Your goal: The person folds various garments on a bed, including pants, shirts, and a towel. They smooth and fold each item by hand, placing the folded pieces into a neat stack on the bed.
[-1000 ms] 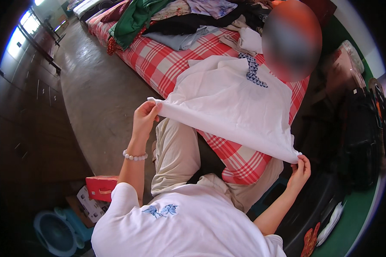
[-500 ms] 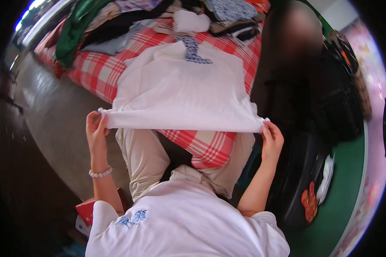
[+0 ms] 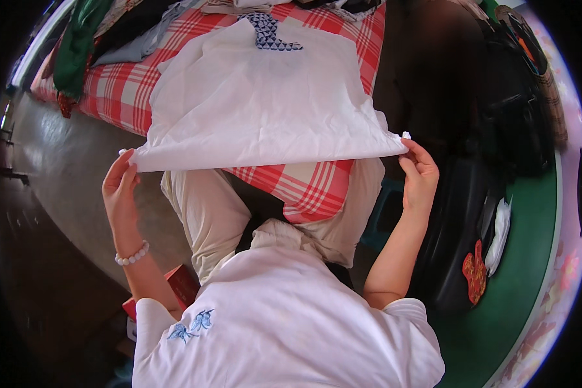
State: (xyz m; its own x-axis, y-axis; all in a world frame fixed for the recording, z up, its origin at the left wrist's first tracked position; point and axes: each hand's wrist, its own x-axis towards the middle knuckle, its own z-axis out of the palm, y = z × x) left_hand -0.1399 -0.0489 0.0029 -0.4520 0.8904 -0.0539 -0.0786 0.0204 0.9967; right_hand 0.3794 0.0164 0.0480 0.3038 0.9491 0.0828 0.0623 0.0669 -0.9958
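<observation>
A white shirt [image 3: 258, 100] lies spread over the red-and-white checked cloth, with a blue-and-white patterned strip [image 3: 271, 35] at its far end. Its near edge is stretched straight across above my lap. At the left end of that edge my left hand [image 3: 121, 187] pinches the fabric between thumb and fingers; a pale bead bracelet [image 3: 133, 253] circles that wrist. My right hand [image 3: 420, 171] grips the edge's right end the same way, with a small tip of fabric sticking up past the fingers.
The checked cloth [image 3: 113, 97] covers a bed-like surface, whose near corner comes between my knees. Green and dark clothes [image 3: 77, 52] lie at its far left. To the right stand a black case [image 3: 452, 239] and a dark bag [image 3: 514, 129]. A red box [image 3: 182, 284] sits beside my left arm.
My hands have moved slightly farther apart, pulling the shirt's near edge tauter, and both pinches stay on the fabric. The view has tilted, so the bed appears higher in the picture.
</observation>
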